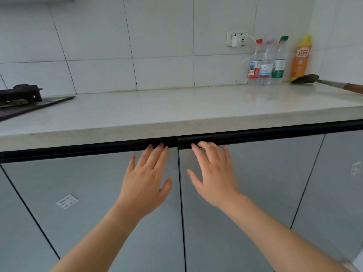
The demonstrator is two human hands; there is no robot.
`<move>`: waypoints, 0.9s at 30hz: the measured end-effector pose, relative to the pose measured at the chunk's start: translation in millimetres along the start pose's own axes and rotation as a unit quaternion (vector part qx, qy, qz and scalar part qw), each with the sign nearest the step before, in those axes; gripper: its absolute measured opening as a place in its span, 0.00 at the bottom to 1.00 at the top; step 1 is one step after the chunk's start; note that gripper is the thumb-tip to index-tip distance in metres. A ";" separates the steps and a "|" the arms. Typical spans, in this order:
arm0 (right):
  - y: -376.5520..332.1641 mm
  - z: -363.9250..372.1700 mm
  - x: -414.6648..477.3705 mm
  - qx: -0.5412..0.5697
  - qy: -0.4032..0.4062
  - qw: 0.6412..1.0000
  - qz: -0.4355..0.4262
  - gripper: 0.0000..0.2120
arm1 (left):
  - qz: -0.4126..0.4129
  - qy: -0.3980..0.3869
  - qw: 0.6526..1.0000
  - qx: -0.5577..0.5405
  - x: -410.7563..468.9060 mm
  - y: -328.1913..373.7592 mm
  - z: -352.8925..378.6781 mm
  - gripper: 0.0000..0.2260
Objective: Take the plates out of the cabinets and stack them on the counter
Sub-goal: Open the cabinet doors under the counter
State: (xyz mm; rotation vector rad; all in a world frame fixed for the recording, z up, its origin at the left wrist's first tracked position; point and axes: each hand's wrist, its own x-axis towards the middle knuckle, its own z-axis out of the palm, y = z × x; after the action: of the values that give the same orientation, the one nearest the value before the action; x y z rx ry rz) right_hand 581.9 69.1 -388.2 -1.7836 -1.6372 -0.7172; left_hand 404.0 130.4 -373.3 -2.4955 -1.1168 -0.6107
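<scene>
The two grey cabinet doors in front of you are both closed, so whatever they hold, plates included, is hidden. The left door (pixel 88 193) carries a small white sticker (pixel 66 201), and it meets the right door (pixel 265 183) at a thin dark seam that runs down between your hands. Your left hand (pixel 146 183) lies flat against the top of the left door, fingers straight and spread wide, holding nothing. Its fingertips (pixel 161 146) reach the black handle strip (pixel 78 152) just under the counter (pixel 176 107). Your right hand (pixel 214 177) mirrors it just right of the seam, also spread wide and holding nothing, its fingertips (pixel 194 147) at the same strip. It is slightly blurred, so you cannot tell whether they hook into the groove. On the counter's far right stand three clear plastic bottles (pixel 267 63) close together against the tiled wall, their contents unclear. An orange bottle (pixel 300 57) stands just right of them, with a dark spatula (pixel 306 78) lying near it. A black stove (pixel 19 95) sits at the far left.
</scene>
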 end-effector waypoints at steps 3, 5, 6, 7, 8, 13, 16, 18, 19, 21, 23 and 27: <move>-1.4 7.8 0.6 0.018 0.024 1.000 0.009 0.27 | 0.002 0.010 1.000 -0.007 0.2 -1.8 5.8 0.32; -2.8 11.5 2.8 0.052 0.052 0.997 0.015 0.24 | 0.005 0.020 1.000 -0.015 0.8 -2.4 8.6 0.32; -3.8 12.5 3.7 0.072 0.066 0.995 0.020 0.23 | 0.006 0.024 1.000 -0.019 0.9 -2.6 9.6 0.32; -4.3 13.3 4.3 0.088 0.081 0.992 0.025 0.22 | 0.007 0.026 0.999 -0.023 0.8 -2.7 10.4 0.32; -4.3 13.8 4.1 0.100 0.096 0.990 0.027 0.21 | 0.010 0.027 0.999 -0.028 0.7 -3.1 10.9 0.32; -2.8 10.1 -10.0 0.120 0.143 0.982 0.016 0.19 | 0.024 0.027 0.991 -0.132 -2.6 -8.8 5.5 0.31; -1.4 2.2 -20.1 0.135 0.152 0.979 0.009 0.19 | 0.002 0.042 0.954 -0.296 -8.2 -7.1 -7.0 0.27; -0.9 -6.0 -25.7 0.138 0.149 0.979 0.001 0.20 | -0.009 0.038 0.918 -0.394 -9.1 -2.0 -15.1 0.23; -1.2 -10.6 -28.5 0.138 0.145 0.980 -0.003 0.20 | -0.014 0.028 0.899 -0.437 -8.8 1.2 -18.4 0.22; -1.8 -18.6 -34.5 0.132 0.137 0.982 -0.006 0.20 | -0.017 0.002 0.859 -0.512 -7.6 8.7 -24.0 0.20; -2.5 -25.3 -39.3 0.131 0.129 0.983 0.002 0.21 | -0.016 -0.017 0.821 -0.570 -5.4 15.9 -27.9 0.17; -4.1 -35.0 -45.9 0.136 0.106 0.985 0.012 0.21 | -0.014 -0.033 0.773 -0.633 1.3 26.2 -35.1 0.14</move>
State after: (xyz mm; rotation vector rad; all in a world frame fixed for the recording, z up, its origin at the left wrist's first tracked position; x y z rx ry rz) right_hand 574.0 12.7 -398.4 -1.4786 -1.4902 -0.6155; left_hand 416.1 98.2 -346.1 -3.5588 -0.8386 -1.7532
